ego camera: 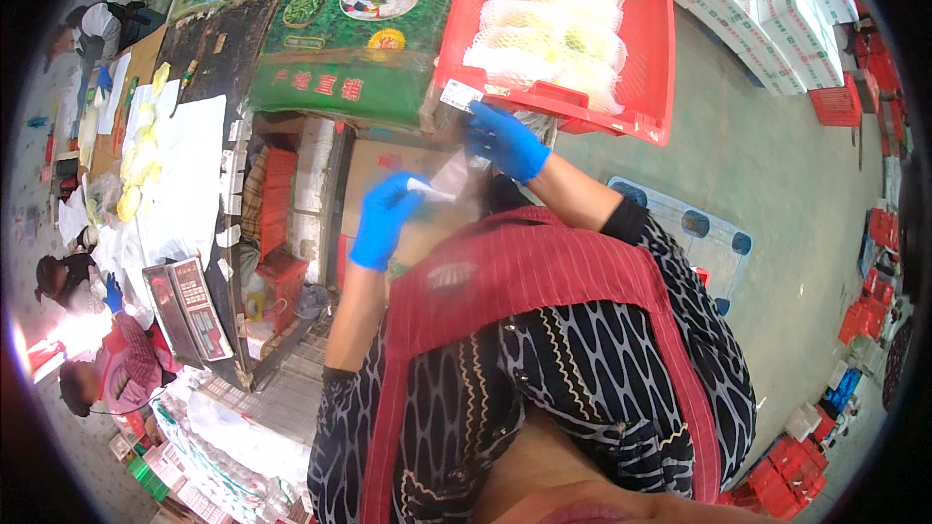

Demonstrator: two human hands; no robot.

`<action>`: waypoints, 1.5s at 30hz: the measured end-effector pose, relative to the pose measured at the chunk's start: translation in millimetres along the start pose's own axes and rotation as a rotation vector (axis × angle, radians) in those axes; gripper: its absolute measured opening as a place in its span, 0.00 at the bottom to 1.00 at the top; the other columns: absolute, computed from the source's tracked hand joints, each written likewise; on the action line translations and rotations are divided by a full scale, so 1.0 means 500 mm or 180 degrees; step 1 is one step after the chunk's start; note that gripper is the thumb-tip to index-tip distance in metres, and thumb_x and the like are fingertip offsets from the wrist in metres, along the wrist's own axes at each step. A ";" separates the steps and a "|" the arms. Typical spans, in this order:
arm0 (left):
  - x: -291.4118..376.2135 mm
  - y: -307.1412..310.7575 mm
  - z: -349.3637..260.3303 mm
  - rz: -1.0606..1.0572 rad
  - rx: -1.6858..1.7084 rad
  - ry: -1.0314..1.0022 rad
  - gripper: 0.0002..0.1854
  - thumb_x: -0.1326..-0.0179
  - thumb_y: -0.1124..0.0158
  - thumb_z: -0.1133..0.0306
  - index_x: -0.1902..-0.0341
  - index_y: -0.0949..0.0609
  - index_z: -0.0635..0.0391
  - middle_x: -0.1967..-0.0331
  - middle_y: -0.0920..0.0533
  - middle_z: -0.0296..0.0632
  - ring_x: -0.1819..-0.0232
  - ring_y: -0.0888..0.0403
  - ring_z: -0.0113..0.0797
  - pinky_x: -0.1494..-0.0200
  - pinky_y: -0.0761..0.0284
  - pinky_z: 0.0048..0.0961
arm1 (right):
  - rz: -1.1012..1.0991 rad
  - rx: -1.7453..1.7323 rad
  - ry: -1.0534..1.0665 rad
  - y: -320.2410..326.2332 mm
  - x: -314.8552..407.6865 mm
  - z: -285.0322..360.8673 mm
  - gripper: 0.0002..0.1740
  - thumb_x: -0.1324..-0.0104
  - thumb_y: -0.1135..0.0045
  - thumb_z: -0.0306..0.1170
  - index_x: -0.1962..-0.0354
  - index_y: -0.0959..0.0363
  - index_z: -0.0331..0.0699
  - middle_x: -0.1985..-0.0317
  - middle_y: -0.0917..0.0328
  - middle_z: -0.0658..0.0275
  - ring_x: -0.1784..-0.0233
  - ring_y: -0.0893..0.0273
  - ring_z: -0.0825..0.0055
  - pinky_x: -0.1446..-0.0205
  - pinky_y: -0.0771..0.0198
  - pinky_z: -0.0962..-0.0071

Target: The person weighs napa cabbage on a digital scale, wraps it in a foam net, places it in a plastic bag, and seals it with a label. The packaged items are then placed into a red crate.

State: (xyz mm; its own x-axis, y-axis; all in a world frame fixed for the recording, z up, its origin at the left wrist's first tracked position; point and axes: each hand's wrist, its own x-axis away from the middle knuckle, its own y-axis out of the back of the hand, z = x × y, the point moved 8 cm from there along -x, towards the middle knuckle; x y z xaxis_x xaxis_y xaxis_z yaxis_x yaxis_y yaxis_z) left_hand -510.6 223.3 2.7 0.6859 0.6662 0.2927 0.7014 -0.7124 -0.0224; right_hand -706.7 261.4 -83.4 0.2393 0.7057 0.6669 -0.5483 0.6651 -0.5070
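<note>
My left hand (pixel 382 222), in a blue glove, pinches a strip of white paper (pixel 450 178) that looks blurred and hangs in front of my red apron (pixel 524 276). Also gloved in blue, my right hand (pixel 507 142) has its fingertips at the edge of a small white printed label (pixel 459 95). That label lies over the near left corner of a red plastic crate (pixel 648 65). Inside the crate sit several pale yellow-white pieces of produce in white foam netting (pixel 550 22). Part of my right hand's fingers is hidden.
Green printed sacking (pixel 342 87) covers the surface left of the crate. A dark workbench (pixel 211 62) holds a digital scale (pixel 188 311) and pale yellow vegetables (pixel 142 145). A bluish plastic pallet (pixel 673 236) lies on the floor. White cartons (pixel 790 22) stand stacked beyond. Other people work at far left.
</note>
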 end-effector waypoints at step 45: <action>-0.061 -0.022 -0.150 -0.1125 0.1172 -0.0745 0.22 0.40 0.45 0.77 0.40 0.27 0.61 0.39 0.30 0.44 0.38 0.33 0.36 0.37 0.37 0.33 | 0.2007 0.2509 0.0919 -0.203 0.135 0.216 0.13 0.37 0.41 0.32 0.60 0.24 0.31 0.71 0.25 0.70 0.66 0.31 0.88 0.63 0.33 0.82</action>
State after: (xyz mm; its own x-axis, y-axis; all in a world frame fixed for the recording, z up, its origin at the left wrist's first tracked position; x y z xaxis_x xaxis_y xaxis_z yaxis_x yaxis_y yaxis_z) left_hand -553.9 194.2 65.9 0.3920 0.9116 0.1239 0.8890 -0.3407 -0.3061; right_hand -721.5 215.4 72.0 -0.1461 0.9693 0.1975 -0.9818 -0.1176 -0.1491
